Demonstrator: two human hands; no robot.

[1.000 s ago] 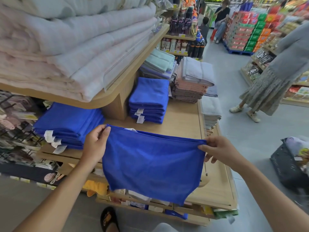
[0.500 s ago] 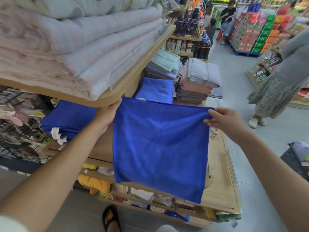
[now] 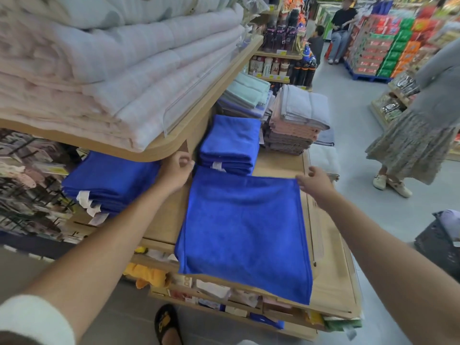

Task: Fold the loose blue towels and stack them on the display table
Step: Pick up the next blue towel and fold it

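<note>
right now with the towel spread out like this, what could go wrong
The towel lies right out to the front edge of the table. With the left hand and right hand only at its far corners, it could slide off. The left hand is also close beside the folded stack, so folding from there might nudge that stack askew.
</note>
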